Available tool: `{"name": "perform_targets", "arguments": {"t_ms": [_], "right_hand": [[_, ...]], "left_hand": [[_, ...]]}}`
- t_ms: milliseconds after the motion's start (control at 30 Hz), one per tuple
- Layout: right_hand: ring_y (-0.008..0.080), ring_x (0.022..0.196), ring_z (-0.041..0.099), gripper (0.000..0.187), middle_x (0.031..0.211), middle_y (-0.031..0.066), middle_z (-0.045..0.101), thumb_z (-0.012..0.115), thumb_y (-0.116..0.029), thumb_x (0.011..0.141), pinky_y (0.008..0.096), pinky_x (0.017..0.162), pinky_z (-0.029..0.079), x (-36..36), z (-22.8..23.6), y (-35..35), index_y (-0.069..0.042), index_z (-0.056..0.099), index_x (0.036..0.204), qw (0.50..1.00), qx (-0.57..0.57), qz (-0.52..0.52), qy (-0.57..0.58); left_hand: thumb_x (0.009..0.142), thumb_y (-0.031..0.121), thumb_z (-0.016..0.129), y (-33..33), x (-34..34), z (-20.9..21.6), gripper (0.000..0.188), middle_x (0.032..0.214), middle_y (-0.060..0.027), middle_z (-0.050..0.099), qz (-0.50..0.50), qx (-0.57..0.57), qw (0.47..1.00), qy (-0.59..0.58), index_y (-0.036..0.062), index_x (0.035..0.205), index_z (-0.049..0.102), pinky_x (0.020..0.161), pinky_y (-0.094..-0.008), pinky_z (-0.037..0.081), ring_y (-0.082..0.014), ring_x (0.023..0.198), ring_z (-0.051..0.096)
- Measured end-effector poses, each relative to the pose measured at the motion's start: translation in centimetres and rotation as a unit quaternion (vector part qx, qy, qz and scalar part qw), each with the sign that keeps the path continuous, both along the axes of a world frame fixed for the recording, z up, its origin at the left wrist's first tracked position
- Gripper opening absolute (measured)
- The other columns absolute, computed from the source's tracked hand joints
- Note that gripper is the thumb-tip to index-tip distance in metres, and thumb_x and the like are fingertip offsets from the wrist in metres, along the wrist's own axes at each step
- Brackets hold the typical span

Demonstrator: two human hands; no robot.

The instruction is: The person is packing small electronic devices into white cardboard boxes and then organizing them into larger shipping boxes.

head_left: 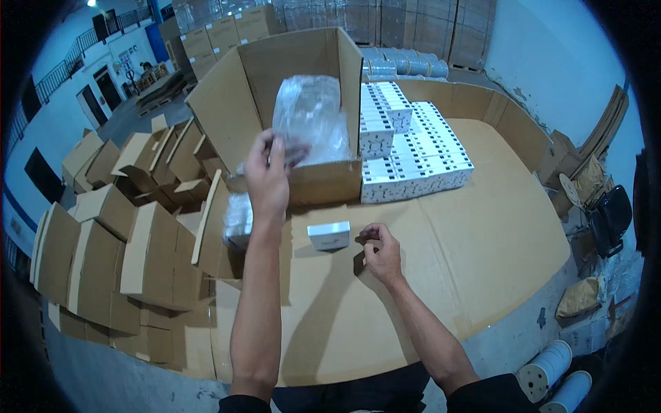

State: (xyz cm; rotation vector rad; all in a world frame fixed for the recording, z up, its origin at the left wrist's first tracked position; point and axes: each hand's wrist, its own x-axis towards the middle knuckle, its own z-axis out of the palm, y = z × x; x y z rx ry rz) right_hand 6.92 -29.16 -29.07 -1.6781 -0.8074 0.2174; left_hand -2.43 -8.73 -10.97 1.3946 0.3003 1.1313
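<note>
A small white box (329, 236) stands alone on the cardboard-covered table in front of me. My right hand (383, 256) hovers just right of it, apart from it, fingers loosely bent with a gap to the thumb and nothing visible between them. My left hand (268, 173) reaches over the front wall of a large open carton (323, 184), thumb and fingers apart. Clear plastic bags (310, 113) fill part of that carton, close beyond my left fingertips. Whether the fingers touch the plastic, I cannot tell.
Stacked rows of white boxes with dark marks (420, 151) sit right of the carton. At its left, another open carton (219, 234) contains clear-wrapped items (237, 219). Folded cardboard cartons (103, 265) crowd the left side. A black chair (609, 220) and white spools (547, 368) are on the right.
</note>
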Motion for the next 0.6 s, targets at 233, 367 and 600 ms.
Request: {"name": "perform_targets", "arguments": {"t_ms": [233, 367, 600], "right_hand": [[0.0121, 0.078, 0.067, 0.02, 0.083, 0.0076, 0.067, 0.066, -0.011, 0.095, 0.0289, 0.077, 0.056, -6.2, 1.9, -2.8, 0.003, 0.059, 0.108, 0.943, 0.153, 0.109, 0.275], [0.0082, 0.066, 0.06, 0.021, 0.076, 0.0037, 0.066, 0.07, -0.013, 0.094, 0.0268, 0.062, 0.05, -8.4, 1.4, -2.6, 0.002, 0.062, 0.107, 0.993, 0.017, 0.088, 0.082], [0.0057, 0.059, 0.055, 0.019, 0.07, 0.003, 0.066, 0.071, -0.013, 0.093, 0.0271, 0.055, 0.046, -8.1, 1.1, -3.4, 0.0, 0.069, 0.107, 0.993, -0.018, 0.079, 0.086]], "left_hand": [[0.107, 0.011, 0.049, -10.5, -10.0, -12.2, 0.016, 0.101, -0.006, 0.064, 0.004, -0.116, 0.985, 0.127, -0.0011, 0.116, 0.055, 0.082, -0.0274, 0.055, -0.0114, 0.094, 0.063], [0.107, 0.012, 0.048, -14.1, -10.9, -15.7, 0.015, 0.096, -0.0024, 0.061, -0.008, -0.152, 0.974, 0.168, 0.0009, 0.114, 0.056, 0.072, -0.0253, 0.048, -0.0083, 0.082, 0.055], [0.109, 0.018, 0.047, -13.0, -10.9, -18.1, 0.022, 0.102, -0.0054, 0.061, 0.032, -0.192, 0.967, 0.166, -0.001, 0.116, 0.055, 0.079, -0.0241, 0.047, -0.0094, 0.09, 0.055]]}}
